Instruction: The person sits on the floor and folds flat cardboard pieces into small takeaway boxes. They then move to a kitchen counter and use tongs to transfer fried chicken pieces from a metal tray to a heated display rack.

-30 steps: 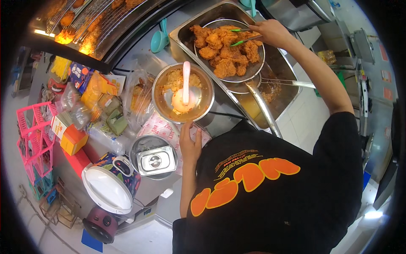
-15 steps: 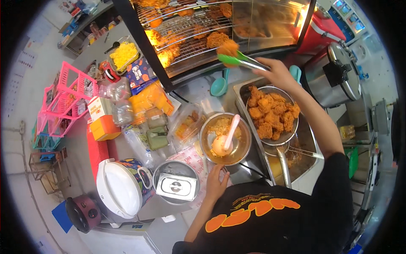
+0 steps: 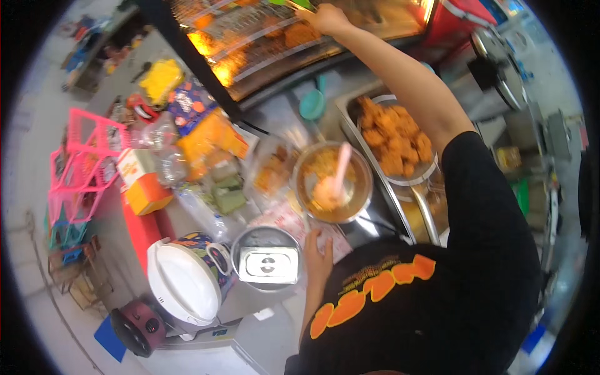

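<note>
My right hand [image 3: 328, 20] is raised to the warming cabinet [image 3: 240, 107] at the top and grips a pair of tongs [image 3: 294, 5]. Only part of their green end shows, cut off by the upper edge, so I cannot tell what they hold. Fried chicken [image 3: 301, 34] lies on the cabinet's wire rack. My left hand [image 3: 319, 259] is low in the middle, fingers apart and empty, just below a metal bowl [image 3: 367, 199]. A pink-handled ladle [image 3: 341, 172] rests in that bowl. Under my right forearm, a strainer [image 3: 415, 181] full of fried chicken pieces [image 3: 397, 140] sits over a metal tray [image 3: 392, 215].
A turquoise ladle [image 3: 311, 105] lies before the cabinet. Packets, a box [image 3: 145, 181] and pink baskets [image 3: 87, 150] crowd the left. Nearer stand a white-lidded cooker [image 3: 184, 284] and a pan with a metal lid [image 3: 269, 265]. A large lidded pot [image 3: 494, 69] stands at right.
My right hand has moved up and left with the tongs, to the cabinet. The chicken piece seen in them has left view. My left hand has come away from the bowl's rim.
</note>
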`<state>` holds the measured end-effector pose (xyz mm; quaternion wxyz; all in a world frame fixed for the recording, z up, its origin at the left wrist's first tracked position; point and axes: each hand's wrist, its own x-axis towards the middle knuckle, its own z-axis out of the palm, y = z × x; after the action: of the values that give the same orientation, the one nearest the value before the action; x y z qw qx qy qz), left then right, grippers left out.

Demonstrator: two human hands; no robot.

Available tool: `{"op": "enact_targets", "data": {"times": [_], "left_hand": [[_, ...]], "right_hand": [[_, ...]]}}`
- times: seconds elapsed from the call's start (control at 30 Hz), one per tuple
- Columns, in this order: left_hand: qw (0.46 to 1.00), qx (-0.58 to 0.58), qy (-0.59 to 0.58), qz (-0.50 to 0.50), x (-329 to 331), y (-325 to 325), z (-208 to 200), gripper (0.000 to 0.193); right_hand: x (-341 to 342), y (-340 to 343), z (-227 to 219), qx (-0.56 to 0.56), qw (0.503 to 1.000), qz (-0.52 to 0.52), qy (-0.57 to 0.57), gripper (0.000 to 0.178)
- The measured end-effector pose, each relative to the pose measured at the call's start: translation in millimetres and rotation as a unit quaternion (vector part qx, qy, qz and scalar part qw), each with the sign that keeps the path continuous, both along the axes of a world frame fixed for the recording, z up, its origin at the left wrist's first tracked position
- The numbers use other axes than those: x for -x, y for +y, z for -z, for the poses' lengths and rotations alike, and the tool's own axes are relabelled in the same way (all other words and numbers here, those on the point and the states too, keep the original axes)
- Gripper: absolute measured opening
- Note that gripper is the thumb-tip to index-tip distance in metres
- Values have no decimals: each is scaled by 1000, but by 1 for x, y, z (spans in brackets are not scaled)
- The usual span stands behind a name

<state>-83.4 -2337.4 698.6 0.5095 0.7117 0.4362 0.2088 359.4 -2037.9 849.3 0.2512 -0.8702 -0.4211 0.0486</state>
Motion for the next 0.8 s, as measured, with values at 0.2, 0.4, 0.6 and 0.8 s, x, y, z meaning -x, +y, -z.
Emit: {"op": "enact_targets", "data": {"times": [0.2, 0.4, 0.6, 0.8], "left_hand": [[998, 23, -34, 43, -10, -3, 16, 32], [995, -4, -33, 90, -16, 0, 11, 34], [994, -9, -26, 102, -16, -8, 4, 34], [994, -31, -29, 97, -10, -17, 4, 34]], "right_hand": [[12, -229, 21, 19, 997, -62, 31, 68], [28, -361, 19, 301, 952, 57, -15, 65], [74, -366, 44, 324, 940, 107, -28, 58], [85, -354, 85, 273, 949, 144, -64, 49]]}}
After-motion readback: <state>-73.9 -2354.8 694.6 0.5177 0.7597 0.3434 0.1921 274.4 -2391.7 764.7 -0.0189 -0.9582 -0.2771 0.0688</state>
